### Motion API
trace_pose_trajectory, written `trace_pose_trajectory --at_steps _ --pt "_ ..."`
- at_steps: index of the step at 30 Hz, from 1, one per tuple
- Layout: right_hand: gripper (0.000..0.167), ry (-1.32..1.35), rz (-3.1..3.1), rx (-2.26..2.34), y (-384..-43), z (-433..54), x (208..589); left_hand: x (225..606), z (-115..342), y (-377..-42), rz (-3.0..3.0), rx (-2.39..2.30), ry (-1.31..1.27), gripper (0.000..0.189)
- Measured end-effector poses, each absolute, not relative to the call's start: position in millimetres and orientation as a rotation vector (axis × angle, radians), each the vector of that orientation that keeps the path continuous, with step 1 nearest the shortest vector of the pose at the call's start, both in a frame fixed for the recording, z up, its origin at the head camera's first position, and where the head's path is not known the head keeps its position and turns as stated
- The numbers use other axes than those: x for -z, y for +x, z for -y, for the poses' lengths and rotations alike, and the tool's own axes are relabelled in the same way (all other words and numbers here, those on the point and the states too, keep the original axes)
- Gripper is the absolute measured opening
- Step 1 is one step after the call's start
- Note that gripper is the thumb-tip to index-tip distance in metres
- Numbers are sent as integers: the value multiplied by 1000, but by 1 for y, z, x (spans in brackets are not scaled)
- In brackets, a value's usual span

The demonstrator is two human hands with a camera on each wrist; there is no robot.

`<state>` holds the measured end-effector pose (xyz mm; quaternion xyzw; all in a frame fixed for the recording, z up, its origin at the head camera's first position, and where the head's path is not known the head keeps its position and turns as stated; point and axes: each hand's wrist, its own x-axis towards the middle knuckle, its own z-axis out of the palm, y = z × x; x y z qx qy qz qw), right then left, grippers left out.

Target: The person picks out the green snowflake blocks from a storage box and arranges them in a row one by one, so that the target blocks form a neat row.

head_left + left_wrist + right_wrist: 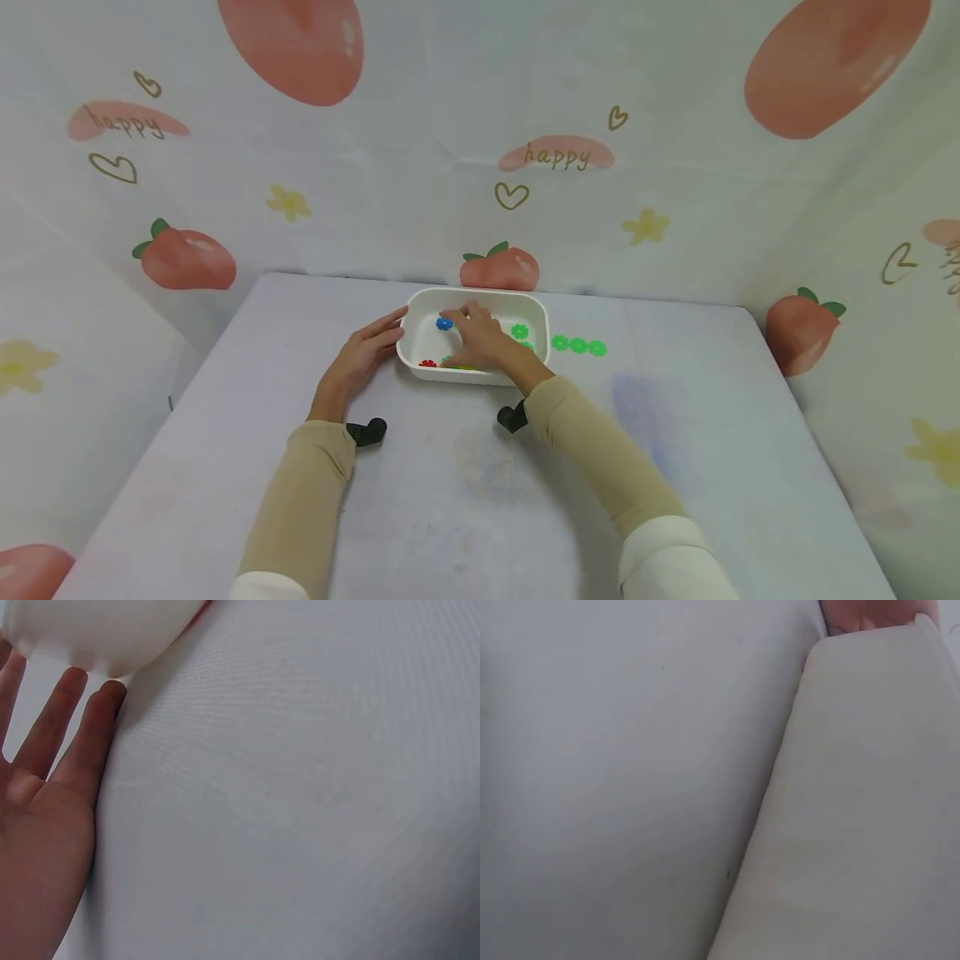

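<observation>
A white plastic tray (472, 377) stands near the table's back edge. My left hand (358, 360) rests against its left end with straight fingers; in the left wrist view the fingertips meet the tray wall (97, 634). Inside the tray reaches my right hand (483, 342), thumb and forefinger spread apart. Beside the forefinger's tip lies a blue flower-shaped plastic disc (444, 323). A red disc (427, 364) is by the front wall, left of the thumb. Part of a yellow disc (467, 367) shows below the palm. Green discs (520, 332) lie at the right end.
Just right of the tray, three green discs (577, 345) form a row on the white table cover (420, 517). Behind the table hangs a patterned cloth (420, 192). A black wrist mount (367, 432) sits at the left wrist, another (512, 416) at the right.
</observation>
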<state>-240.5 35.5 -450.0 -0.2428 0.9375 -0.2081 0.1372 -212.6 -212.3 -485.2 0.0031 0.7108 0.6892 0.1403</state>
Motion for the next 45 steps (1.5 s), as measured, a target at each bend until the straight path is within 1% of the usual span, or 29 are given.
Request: trace_pose_trajectory --at_steps 4,7,11,16,19,21,28,37,45 --pt "87 -698 -2720 527 -241 -35 452 485 210 -212 -2040 -1999 -5 51" --pt "81 -680 -2723 521 -240 -36 453 486 208 -213 -2031 -2011 -11 51" --pt "63 -649 -2719 551 -240 -37 453 485 207 -213 -2038 -2002 -12 51" --pt "36 -636 -2736 553 -240 -37 451 485 205 -214 -2053 -1982 -10 51" --pt "27 -620 -2748 544 -240 -36 451 487 204 -215 -2048 -1978 -15 51" --pt "25 -611 -2749 545 -240 -36 452 487 203 -215 -2041 -1979 -26 51" --pt "31 -639 -2735 600 -242 -39 455 485 202 -213 -2029 -1991 -46 50" --pt "18 -592 -2690 946 -244 -41 451 485 210 -214 -2045 -1968 -53 51" --pt "20 -544 -2665 1188 -243 -41 447 483 210 -212 -2038 -1992 -47 52"
